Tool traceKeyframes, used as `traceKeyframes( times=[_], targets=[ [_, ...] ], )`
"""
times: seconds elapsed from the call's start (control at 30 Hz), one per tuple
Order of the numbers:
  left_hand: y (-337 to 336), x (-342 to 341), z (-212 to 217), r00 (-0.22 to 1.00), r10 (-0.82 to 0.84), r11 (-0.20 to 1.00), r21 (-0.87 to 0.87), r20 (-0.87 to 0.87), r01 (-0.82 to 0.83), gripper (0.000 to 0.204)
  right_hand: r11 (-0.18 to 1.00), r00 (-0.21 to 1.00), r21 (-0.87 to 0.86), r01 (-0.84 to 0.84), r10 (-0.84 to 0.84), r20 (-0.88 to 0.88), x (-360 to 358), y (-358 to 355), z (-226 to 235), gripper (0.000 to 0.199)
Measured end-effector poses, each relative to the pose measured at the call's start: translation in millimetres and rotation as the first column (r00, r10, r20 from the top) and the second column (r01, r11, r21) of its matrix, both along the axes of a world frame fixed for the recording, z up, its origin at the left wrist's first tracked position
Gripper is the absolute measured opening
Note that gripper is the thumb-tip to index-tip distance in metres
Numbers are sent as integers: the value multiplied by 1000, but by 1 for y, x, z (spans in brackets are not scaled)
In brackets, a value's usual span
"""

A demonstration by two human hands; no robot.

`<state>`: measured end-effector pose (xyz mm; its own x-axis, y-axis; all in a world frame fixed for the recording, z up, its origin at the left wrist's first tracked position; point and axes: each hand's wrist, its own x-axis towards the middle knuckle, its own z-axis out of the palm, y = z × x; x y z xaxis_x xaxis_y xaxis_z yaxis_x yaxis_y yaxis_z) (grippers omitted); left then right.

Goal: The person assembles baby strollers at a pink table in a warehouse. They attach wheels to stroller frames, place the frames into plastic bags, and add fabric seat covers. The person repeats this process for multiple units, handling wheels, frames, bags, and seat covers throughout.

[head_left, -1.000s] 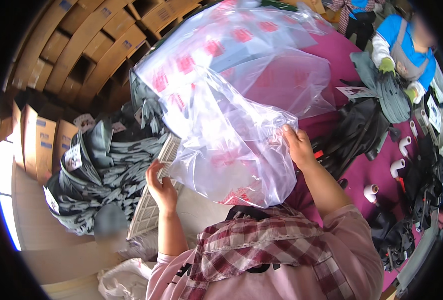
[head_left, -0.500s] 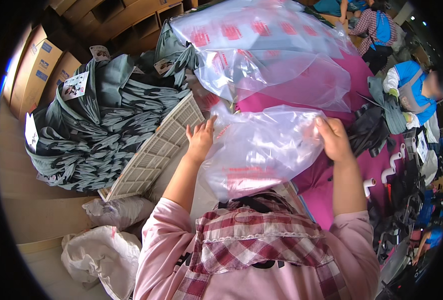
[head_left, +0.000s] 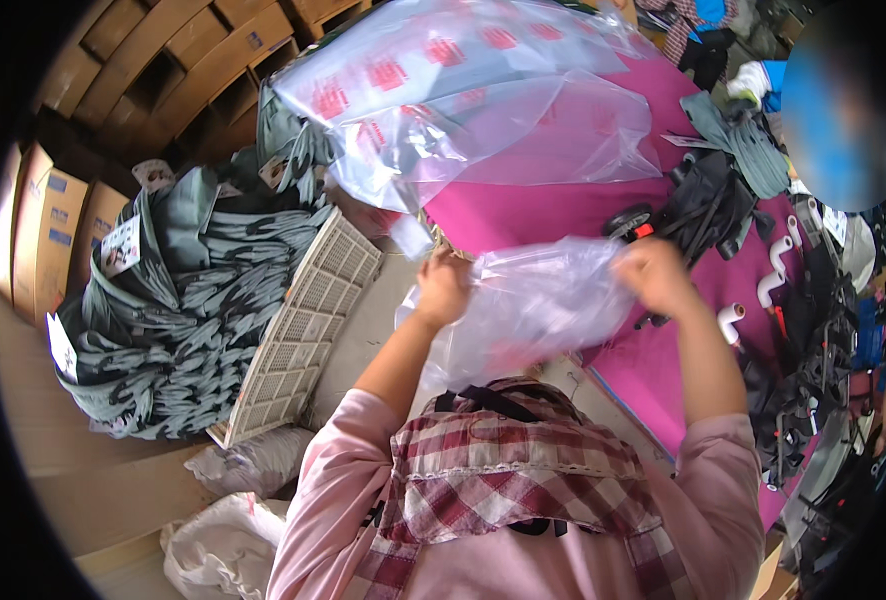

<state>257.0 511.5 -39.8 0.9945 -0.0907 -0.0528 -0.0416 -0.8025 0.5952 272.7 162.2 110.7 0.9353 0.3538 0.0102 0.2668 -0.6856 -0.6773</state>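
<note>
A clear plastic bag (head_left: 538,305) with red print is stretched in front of my body, between both hands. My left hand (head_left: 445,287) is closed on its left edge, fingers curled. At its upper right corner my right hand (head_left: 655,277) is closed too, smeared by motion. Just beyond the right hand lies a folded black frame (head_left: 708,205) with a small wheel, on a magenta-covered table (head_left: 553,210). More clear bags (head_left: 443,110) with red print lie in a flat pile at the table's far side.
To the left, a beige plastic crate (head_left: 308,320) stands tilted beside heaped grey-green fabric pieces (head_left: 203,310) with tags. Cardboard boxes (head_left: 48,220) stand behind. White curved pipes (head_left: 775,260) line the table's right edge. A blurred person in blue (head_left: 833,110) is at the right.
My view has shifted to the right. My left hand, spread before, has closed on the bag's edge. The person in blue has come closer, and the black frame shows more on the table.
</note>
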Motion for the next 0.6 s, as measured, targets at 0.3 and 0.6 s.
traceKeyframes(
  times=[0.3, 0.6],
  targets=[
    [-65, 36, 182, 936, -57, 983, -146, 347, 114, 32, 990, 836, -61, -127, 140, 530, 46, 87, 53, 83],
    [26, 0, 166, 958, 68, 937, -348, 278, 34, 13, 696, 963, -688, 206, -20, 267, 154, 59, -43, 31]
  ],
)
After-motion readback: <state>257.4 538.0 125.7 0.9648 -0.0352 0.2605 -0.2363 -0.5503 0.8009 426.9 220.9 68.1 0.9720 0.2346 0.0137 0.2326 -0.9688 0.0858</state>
